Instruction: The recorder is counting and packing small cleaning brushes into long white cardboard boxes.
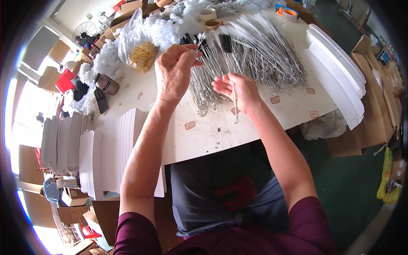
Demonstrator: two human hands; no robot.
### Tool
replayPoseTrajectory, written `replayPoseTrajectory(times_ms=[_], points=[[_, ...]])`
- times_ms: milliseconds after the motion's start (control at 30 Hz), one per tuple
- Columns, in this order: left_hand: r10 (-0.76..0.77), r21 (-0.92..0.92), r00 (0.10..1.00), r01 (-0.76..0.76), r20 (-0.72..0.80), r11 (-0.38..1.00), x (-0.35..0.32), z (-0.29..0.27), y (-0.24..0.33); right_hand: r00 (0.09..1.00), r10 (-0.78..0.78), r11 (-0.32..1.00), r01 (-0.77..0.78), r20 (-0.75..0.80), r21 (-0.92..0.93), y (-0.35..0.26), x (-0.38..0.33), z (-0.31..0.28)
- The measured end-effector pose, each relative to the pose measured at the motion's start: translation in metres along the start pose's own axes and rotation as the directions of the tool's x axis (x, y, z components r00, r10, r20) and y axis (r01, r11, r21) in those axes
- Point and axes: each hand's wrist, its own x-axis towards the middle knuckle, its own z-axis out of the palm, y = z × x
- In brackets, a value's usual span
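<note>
On the pale table lies a broad pile of thin wire-handled brushes [272, 55], with looped ends toward me. My right hand [240, 91] is closed around a small bunch of wire brushes [225, 43]; their black bristles point away from me, and their wire handles come out below the palm. Over the left side of the pile, my left hand [174, 70] has its thumb and forefinger pinched together. A small pale bit shows at those fingertips, too small to name. White-tipped and black-tipped brushes lie just beyond it.
Yellow rubber bands [143, 56] lie beside a clear plastic bag [131, 36]. Tape rolls [208, 15] sit behind the pile. White folded cartons [112, 148] stand at left, and more white cartons [335, 68] lie at right. A dark bottle [107, 84] is at the far left.
</note>
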Motion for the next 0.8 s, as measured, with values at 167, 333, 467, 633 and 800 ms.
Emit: replayPoseTrajectory(times_ms=[167, 333, 467, 633, 800], points=[[0.085, -0.139, 0.994, -0.094, -0.068, 0.986, -0.01, -0.008, 0.022, 0.995, 0.053, 0.993, -0.043, -0.09, 0.113, 0.014, 0.03, 0.01], [0.122, -0.149, 0.984, -0.141, -0.128, 0.979, -0.025, -0.048, 0.06, 0.999, 0.026, 0.986, -0.018, -0.048, 0.168, 0.022, 0.032, 0.005], [0.099, -0.144, 0.983, -0.121, -0.154, 0.982, -0.039, -0.079, 0.093, 0.996, 0.007, 0.992, 0.005, -0.091, 0.126, 0.02, 0.028, 0.002], [0.068, -0.083, 0.99, -0.078, -0.12, 0.993, -0.065, -0.11, 0.138, 0.986, -0.076, 0.996, 0.068, -0.151, -0.057, 0.002, -0.001, 0.002], [-0.054, -0.157, 0.998, 0.059, 0.036, 0.986, -0.085, -0.118, 0.159, 0.957, -0.237, 0.853, 0.287, 0.166, -0.436, -0.025, -0.039, -0.002]])
